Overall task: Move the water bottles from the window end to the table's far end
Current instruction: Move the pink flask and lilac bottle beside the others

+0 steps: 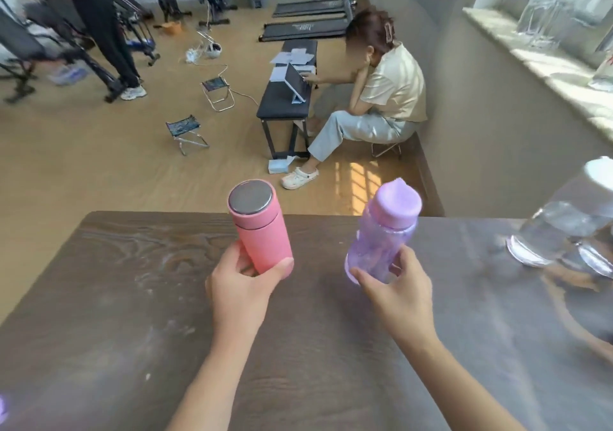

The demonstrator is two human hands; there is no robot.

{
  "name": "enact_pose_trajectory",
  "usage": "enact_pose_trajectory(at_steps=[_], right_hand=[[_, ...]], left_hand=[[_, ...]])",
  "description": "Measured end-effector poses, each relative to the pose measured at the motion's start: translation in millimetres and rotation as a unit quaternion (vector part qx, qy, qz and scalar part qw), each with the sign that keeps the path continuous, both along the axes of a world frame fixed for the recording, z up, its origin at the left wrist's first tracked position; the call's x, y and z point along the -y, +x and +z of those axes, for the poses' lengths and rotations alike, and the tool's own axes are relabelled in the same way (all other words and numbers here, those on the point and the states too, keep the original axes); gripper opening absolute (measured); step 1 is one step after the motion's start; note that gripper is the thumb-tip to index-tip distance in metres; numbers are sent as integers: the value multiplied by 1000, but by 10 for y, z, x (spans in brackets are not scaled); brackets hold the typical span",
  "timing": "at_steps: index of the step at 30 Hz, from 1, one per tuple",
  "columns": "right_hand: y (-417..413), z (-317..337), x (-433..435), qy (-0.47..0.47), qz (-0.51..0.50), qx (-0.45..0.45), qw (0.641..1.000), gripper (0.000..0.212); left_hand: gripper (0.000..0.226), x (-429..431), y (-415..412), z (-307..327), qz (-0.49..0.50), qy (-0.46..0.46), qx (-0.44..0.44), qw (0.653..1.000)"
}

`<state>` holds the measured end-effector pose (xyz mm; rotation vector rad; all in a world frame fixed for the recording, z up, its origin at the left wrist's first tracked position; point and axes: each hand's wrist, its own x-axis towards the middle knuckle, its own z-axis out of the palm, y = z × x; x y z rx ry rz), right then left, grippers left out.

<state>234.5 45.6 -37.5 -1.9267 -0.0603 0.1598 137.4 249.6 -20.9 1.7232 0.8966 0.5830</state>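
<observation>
Head view: left hand (237,286) fingers wrap the pink bottle (260,228), right hand (396,293) fingers wrap the purple bottle (384,234), both raised over the table (132,298) mid-carry. Next probably comes setting them upright leftward, away from the window.

Both bare forearms reach forward over the bench (139,298). The left hand (240,289) wraps the pink bottle (262,231) near its base; the right hand (399,293) grips the purple bottle (384,231) low, fingers curled.
</observation>
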Motion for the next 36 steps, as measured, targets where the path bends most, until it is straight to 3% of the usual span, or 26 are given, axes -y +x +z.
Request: enact_pose_trajectory(at_steps=[10, 16, 22, 36], right_hand=[[-512, -5, -2180, -15, 214, 6, 977, 57], [-763, -49, -3320, -28, 311, 22, 950, 62], [-882, -92, -4265, -59, 376, 69, 922, 63], [-910, -204, -4707, -99, 370, 67, 921, 63]], left_hand=[[50, -1370, -1489, -76, 219, 4, 33, 975], [54, -1847, -1788, -333, 318, -2, 56, 946], [53, -2174, -1807, -472, 346, -24, 92, 933], [63, -2476, -1726, -577, 367, -29, 77, 927]])
